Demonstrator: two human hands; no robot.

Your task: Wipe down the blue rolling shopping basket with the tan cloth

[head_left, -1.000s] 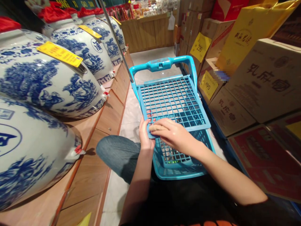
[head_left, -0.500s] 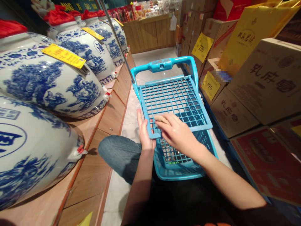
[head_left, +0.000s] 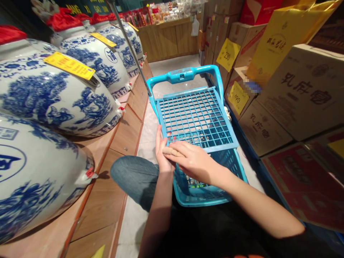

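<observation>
The partly spread left hand [head_left: 164,157] and bunched right hand [head_left: 197,162] are hiding one corner of a mesh flap [head_left: 219,148] — grip impossible to tell — above one blue basket [head_left: 201,203]; two numbered signs [head_left: 228,54] are hanging rightward.

This is a shop. Left of the left hand [head_left: 164,154], big blue-and-white jars [head_left: 88,104] topped with red cloth stand in a row on a wooden ledge [head_left: 104,143], yellow tags [head_left: 70,65] on them. Right of the right hand [head_left: 195,159], cartons [head_left: 303,89] are stacked, with yellow price cards [head_left: 228,54] reading 230 and 490. Just beyond both hands is a blue shopping basket [head_left: 182,76]; farther ahead, packaged goods [head_left: 172,11] cover a wooden counter [head_left: 169,39].
</observation>
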